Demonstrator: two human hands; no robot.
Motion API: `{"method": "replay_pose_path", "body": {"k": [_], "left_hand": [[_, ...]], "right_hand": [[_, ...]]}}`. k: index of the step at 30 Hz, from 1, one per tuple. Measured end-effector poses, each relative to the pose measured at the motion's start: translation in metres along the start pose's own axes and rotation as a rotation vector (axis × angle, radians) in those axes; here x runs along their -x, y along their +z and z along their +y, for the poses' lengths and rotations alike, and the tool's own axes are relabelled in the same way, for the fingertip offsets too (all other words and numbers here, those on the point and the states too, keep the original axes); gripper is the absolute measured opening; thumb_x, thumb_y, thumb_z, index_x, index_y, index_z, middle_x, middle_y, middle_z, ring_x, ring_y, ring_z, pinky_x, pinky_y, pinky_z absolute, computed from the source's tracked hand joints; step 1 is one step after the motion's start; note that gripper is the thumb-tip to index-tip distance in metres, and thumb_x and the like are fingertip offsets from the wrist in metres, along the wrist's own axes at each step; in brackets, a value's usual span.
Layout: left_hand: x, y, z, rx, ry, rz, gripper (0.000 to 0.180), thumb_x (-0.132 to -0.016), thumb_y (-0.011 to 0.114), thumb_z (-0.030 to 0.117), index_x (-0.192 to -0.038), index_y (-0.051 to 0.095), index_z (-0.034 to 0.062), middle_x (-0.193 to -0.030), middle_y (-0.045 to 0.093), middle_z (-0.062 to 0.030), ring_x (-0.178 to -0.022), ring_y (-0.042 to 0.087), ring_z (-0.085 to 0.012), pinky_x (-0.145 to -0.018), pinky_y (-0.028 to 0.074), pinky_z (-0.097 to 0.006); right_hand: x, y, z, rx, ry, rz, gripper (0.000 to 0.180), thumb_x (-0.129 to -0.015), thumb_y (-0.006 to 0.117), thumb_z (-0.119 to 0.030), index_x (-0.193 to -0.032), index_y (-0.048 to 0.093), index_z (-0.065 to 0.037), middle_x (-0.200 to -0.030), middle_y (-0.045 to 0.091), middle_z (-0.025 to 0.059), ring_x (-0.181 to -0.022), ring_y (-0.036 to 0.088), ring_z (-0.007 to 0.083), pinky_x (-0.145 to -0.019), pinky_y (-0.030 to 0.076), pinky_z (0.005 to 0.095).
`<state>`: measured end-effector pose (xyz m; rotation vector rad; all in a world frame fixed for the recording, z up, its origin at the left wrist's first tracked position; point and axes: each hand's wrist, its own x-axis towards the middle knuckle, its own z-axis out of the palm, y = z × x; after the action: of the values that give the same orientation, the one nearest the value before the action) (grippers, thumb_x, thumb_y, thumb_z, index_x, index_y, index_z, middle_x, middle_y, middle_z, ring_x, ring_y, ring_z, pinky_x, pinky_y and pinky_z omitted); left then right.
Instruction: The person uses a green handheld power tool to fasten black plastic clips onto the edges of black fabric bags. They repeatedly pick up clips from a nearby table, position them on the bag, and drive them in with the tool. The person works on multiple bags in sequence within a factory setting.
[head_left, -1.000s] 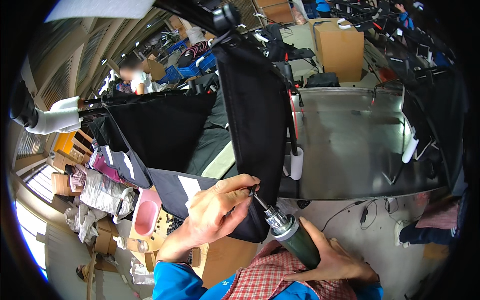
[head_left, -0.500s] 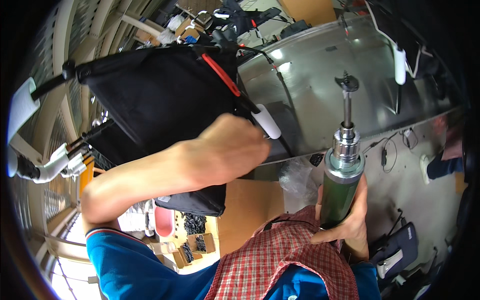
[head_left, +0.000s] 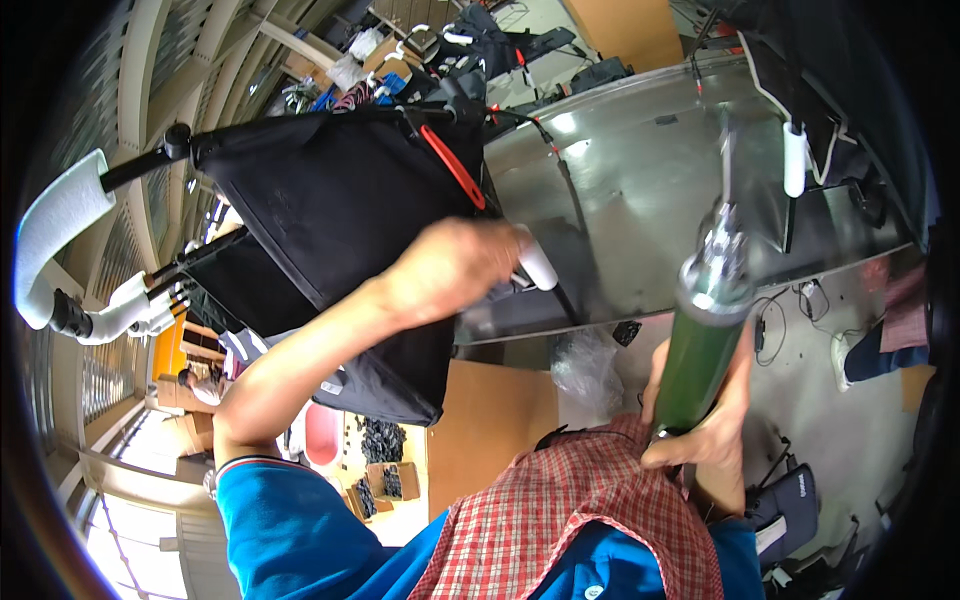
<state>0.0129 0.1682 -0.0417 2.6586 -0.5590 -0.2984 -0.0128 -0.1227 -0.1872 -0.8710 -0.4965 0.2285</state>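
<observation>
My right hand (head_left: 715, 435) is wrapped round a green electric screwdriver (head_left: 690, 370), its chuck and bit pointing up and away from me. Motion smears the bit's tip, so I cannot tell whether anything sits on it. My left hand (head_left: 450, 265), also blurred, reaches across a black fabric panel (head_left: 310, 200) on a black tube frame. Its fingers are curled beside a white sleeve (head_left: 538, 265) on one tube; what they hold, if anything, is hidden. A red strip (head_left: 453, 167) runs along the frame just beyond that hand.
A shiny metal table (head_left: 640, 190) lies under the frame. White curved handles (head_left: 65, 235) stick out at left. Below are a cardboard sheet (head_left: 490, 400), a clear plastic bag (head_left: 585, 370) and a box of black parts (head_left: 395, 480). Another person's leg (head_left: 870, 350) shows at right.
My right hand has shifted slightly right with the screwdriver, which leans more. A screw and dark curved piece showed at its tip before. My left hand's curled fingers now lie nearer the white sleeve.
</observation>
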Motion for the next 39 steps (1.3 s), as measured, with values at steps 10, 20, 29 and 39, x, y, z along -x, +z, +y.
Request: {"method": "replay_pose_path", "body": {"k": [10, 20, 29, 39], "left_hand": [[0.018, -0.082, 0.092, 0.559, 0.238, 0.892, 0.032, -0.102, 0.044, 0.018, -0.122, 0.055, -0.0038, -0.083, 0.066, -0.008, -0.057, 0.054, -0.0071, -0.053, 0.044, -0.019], [0.038, -0.032, 0.1, 0.482, 0.361, 1.067, 0.028, -0.097, 0.048, 0.001, -0.123, 0.054, -0.004, -0.078, 0.067, -0.0075, -0.054, 0.052, -0.0046, -0.049, 0.041, -0.018], [0.053, -0.031, 0.015, 0.435, 0.123, 1.527, 0.005, -0.096, 0.05, 0.002, -0.101, 0.049, -0.0001, -0.08, 0.059, -0.0035, -0.063, 0.049, -0.0044, -0.057, 0.042, -0.02], [0.072, -0.063, -0.014, 0.275, 0.125, 1.56, 0.008, -0.087, 0.063, -0.002, -0.095, 0.064, -0.0027, -0.086, 0.061, -0.0038, -0.07, 0.055, -0.0076, -0.063, 0.046, -0.022]], "right_hand": [[-0.065, 0.048, -0.029, -0.172, 0.028, -0.004, 0.139, -0.049, 0.096, -0.015, -0.15, 0.002, -0.015, -0.1, 0.051, 0.0092, -0.077, 0.055, 0.014, -0.06, 0.049, 0.0263], [-0.195, 0.183, -0.014, 0.519, -0.601, 0.016, 0.099, -0.076, 0.079, -0.019, -0.15, 0.014, -0.006, -0.13, 0.045, 0.0122, -0.102, 0.054, 0.0185, -0.085, 0.048, 0.0326], [-0.238, 0.251, 0.036, 0.836, -0.791, 0.138, 0.106, -0.073, 0.079, -0.037, -0.15, 0.011, -0.008, -0.131, 0.049, 0.027, -0.108, 0.057, 0.0441, -0.082, 0.05, 0.0462], [-0.252, 0.267, 0.03, 0.905, -0.924, 0.15, 0.091, -0.079, 0.07, -0.02, -0.149, 0.013, -0.007, -0.131, 0.049, 0.0275, -0.099, 0.061, 0.0454, -0.074, 0.052, 0.0468]]}}
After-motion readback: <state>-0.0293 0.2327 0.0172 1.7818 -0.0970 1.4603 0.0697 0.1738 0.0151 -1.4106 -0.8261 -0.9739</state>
